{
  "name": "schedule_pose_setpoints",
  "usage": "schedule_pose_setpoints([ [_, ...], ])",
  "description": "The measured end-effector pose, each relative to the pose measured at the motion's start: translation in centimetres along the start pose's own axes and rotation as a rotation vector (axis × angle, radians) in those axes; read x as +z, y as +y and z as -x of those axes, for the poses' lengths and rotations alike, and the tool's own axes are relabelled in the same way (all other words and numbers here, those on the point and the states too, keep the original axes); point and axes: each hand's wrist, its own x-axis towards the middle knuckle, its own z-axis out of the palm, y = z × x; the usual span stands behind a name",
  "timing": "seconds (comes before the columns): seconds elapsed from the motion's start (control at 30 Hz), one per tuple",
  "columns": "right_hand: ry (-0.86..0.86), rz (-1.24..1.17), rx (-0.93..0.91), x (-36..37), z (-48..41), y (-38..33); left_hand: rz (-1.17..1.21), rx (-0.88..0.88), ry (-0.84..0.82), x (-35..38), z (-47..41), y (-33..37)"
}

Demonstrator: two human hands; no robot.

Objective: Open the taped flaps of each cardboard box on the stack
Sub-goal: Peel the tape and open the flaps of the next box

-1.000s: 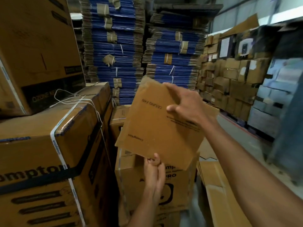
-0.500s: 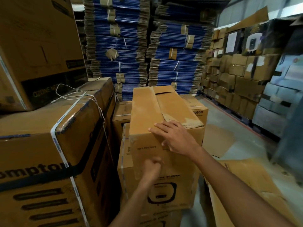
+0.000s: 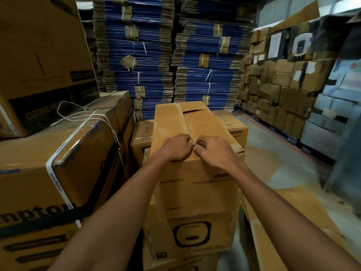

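Note:
A long brown cardboard box [image 3: 195, 184] lies on top of the stack [image 3: 191, 237] in front of me, its top flaps meeting along a central seam. My left hand [image 3: 176, 146] and my right hand [image 3: 213, 152] rest on the near end of that seam, fingertips curled together and pinching at the strip of tape [image 3: 196, 146] there. The far end of the right flap [image 3: 194, 106] is lifted a little. Below it sits a box printed with a black rounded logo.
Large strapped boxes [image 3: 58, 163] stand close on my left, with loose white strapping on top. Tall bundles of flattened blue cartons [image 3: 170, 55] rise behind the stack. Flattened cardboard sheets [image 3: 293, 222] lie on the floor to the right; stacked boxes [image 3: 283, 85] line the right wall.
A second ago I held the box tilted up in both hands. It now lies flat on the stack, and both hands have come together at the near end of the seam.

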Motion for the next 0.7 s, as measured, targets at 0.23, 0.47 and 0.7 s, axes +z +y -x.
schedule_pose_setpoints([
  [0.23,-0.295,0.137,0.018,1.0,-4.1,0.6,-0.122,-0.025,-0.031,1.9,-2.7,-1.6],
  [0.47,-0.291,0.143,-0.004,1.5,-4.7,1.3,-0.099,-0.063,0.025,1.6,-3.3,-0.8],
  [0.7,-0.218,0.091,-0.004,1.1,-4.5,1.2,0.094,-0.11,-0.153,-1.3,-4.6,-0.5],
])
